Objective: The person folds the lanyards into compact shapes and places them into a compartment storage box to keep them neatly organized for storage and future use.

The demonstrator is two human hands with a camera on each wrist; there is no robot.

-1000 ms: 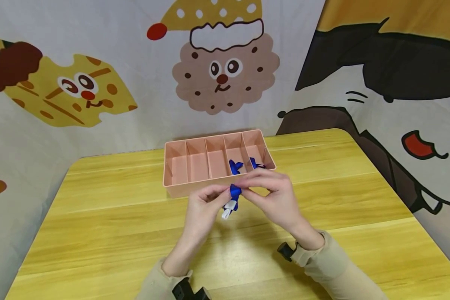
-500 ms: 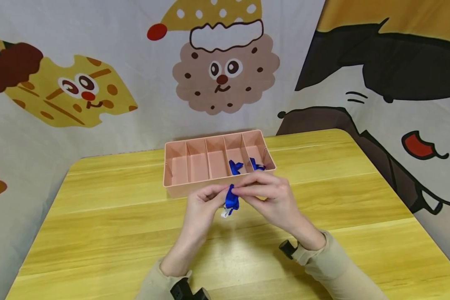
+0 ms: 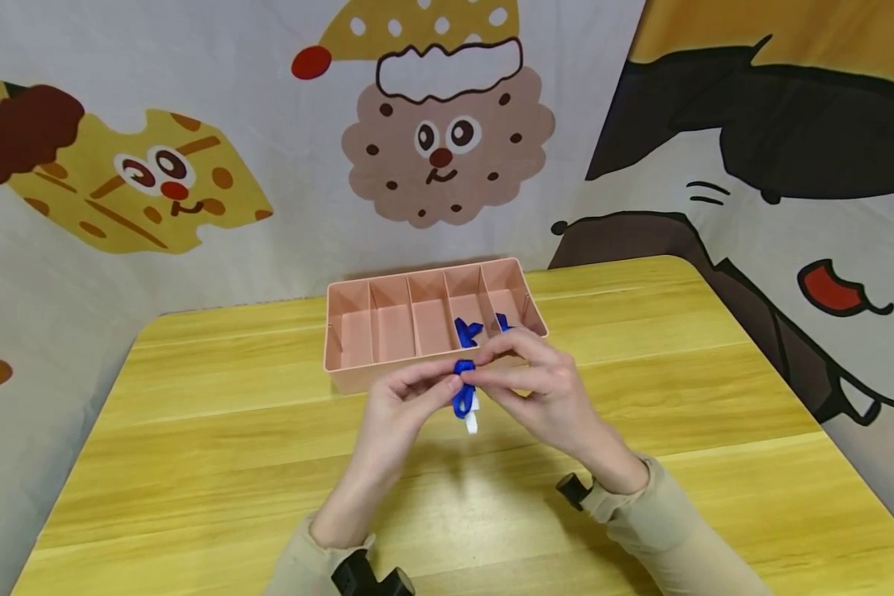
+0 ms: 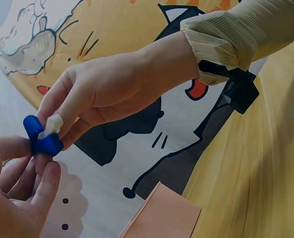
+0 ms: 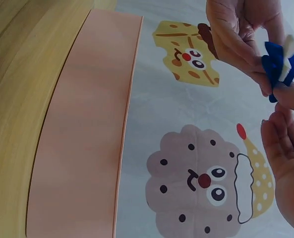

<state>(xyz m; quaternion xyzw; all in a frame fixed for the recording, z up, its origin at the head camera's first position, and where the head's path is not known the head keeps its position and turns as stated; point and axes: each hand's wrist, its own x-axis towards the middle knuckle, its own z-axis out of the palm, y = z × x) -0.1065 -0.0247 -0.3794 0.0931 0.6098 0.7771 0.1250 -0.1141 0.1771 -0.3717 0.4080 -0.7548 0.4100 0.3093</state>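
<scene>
A blue lanyard [image 3: 463, 404] is bunched into a small loop between both hands, in front of the box. Its white plastic clip [image 3: 472, 425] hangs below the fingers. My left hand [image 3: 401, 407] pinches the band from the left with thumb and fingertips. From the right, the thumb and fingers of my right hand [image 3: 547, 393] pinch the same piece near its top. In the left wrist view, the folded band [image 4: 48, 146] has the white clip [image 4: 53, 124] lying across it. The right wrist view also shows the loops [image 5: 272, 64] held at the fingertips.
Behind the hands, a pink box [image 3: 387, 372] with several compartments stands on the wooden table [image 3: 216, 463]. One blue piece [image 3: 468, 333] lies in its fourth compartment; another [image 3: 502, 321] in the rightmost is partly hidden by the right hand. A cartoon-printed cloth [image 3: 283, 248] hangs behind.
The lanyard has turned between the fingers: its band now forms a tighter loop, and the white clip has swung from the lower left to the lower right. Both hands stay nearly in place.
</scene>
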